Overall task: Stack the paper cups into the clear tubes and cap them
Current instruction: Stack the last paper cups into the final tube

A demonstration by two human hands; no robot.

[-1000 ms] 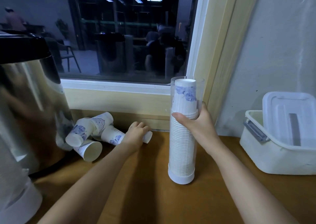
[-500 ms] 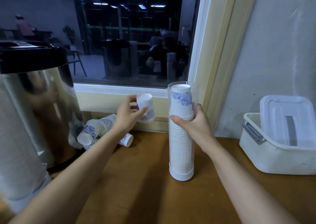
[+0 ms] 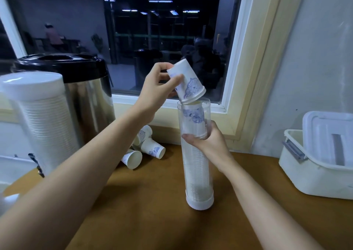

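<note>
The left grip [image 3: 158,89] is raised, forearm stretched forward, thumb and fingers pinching a paper cup [image 3: 191,86] (tilted, mouth down). The right grip [image 3: 208,144], lower, wraps the clear tube [image 3: 196,173], forearm angled in from the right.

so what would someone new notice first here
The left hand holds an upside-down paper cup at the open top of the clear tube, which stands mid-table nearly full of stacked cups, gripped by the right hand. Behind the left arm a few loose cups lie on their sides by the steel urn, and a white box sits at the right edge.
</note>
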